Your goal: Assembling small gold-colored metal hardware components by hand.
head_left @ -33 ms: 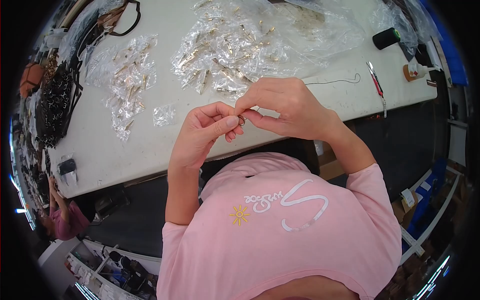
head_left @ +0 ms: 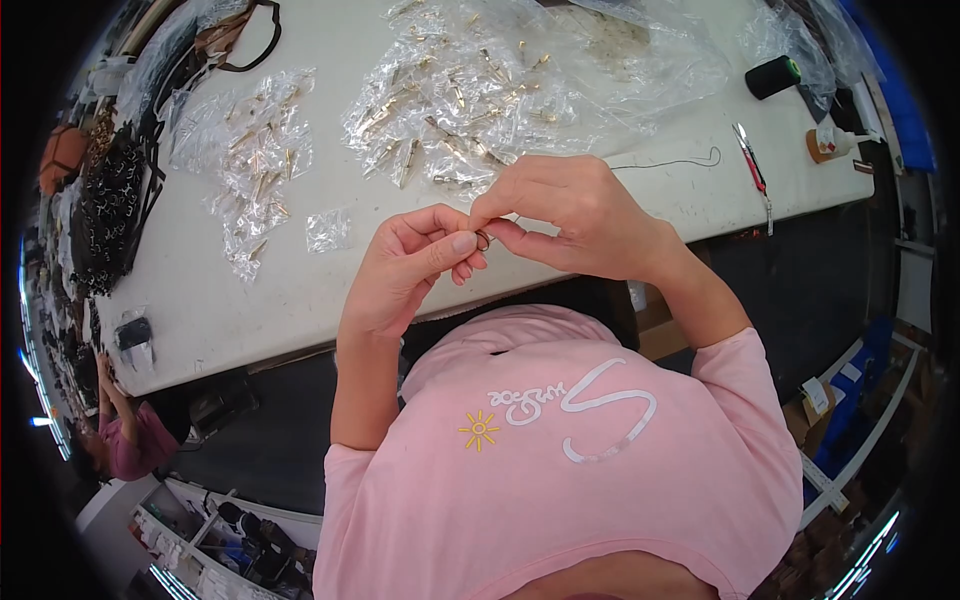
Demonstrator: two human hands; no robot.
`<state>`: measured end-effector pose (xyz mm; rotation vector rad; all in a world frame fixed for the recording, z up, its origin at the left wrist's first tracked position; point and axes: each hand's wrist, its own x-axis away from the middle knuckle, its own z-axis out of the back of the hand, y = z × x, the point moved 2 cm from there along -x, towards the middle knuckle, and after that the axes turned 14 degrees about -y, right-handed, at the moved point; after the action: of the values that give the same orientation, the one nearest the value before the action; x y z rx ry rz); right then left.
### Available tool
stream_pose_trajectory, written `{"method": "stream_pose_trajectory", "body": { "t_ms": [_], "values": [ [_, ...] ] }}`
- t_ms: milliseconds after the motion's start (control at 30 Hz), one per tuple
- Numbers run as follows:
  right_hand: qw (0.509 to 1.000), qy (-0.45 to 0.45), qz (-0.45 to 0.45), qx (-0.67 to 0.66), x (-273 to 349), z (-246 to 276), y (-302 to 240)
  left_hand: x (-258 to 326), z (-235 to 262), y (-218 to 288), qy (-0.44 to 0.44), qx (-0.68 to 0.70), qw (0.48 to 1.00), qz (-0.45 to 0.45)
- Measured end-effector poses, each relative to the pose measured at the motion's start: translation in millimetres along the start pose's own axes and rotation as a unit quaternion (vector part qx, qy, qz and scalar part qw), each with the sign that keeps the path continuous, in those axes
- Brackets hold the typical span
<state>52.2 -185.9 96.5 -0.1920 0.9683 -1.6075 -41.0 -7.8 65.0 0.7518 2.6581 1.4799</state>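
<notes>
Head view, looking down over a white table point(head_left: 300, 300).

Left hand point(head_left: 410, 265): fingers curled, thumb and forefinger pinched together on a small metal ring point(head_left: 483, 240). Grip clamped on the ring.

Right hand point(head_left: 570, 215): comes in from 3 o'clock, thumb and fingertips closed on the same ring from the other side. Both grips meet at the ring, touching one another. The ring sits just above the near table edge, near picture centre, mostly hidden by the fingertips; finer detail cannot be told.

Surroundings:
- At 12 o'clock from the hands, a heap of clear plastic bags point(head_left: 470, 110) holding small brass-coloured metal parts, just beyond the right hand.
- At 10 o'clock, a second cluster of small clear bags point(head_left: 250, 165) with similar parts; one single small bag point(head_left: 328, 230) lies apart, near the left hand.
- At 2 o'clock, a thin dark wire point(head_left: 670, 162) on the table, a red-handled tool point(head_left: 752, 170) beyond it, and a dark thread spool point(head_left: 772, 76) well apart.
- Far left edge: a pile of dark hardware point(head_left: 105, 205).

Person wears a pink shirt point(head_left: 560, 460).
</notes>
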Motion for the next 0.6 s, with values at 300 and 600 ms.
{"method": "stream_pose_trajectory", "body": {
  "t_ms": [300, 600],
  "values": [
    [0.996, 0.084, -0.035, 0.001, 5, -15, -1, -3, -2, -11, 0.086, 0.008, 0.993, -0.075],
    [0.985, 0.142, -0.052, 0.078, 6, -34, 4, -1, -16, -8, 0.21, -0.311, 0.913, -0.159]
  ]
}}
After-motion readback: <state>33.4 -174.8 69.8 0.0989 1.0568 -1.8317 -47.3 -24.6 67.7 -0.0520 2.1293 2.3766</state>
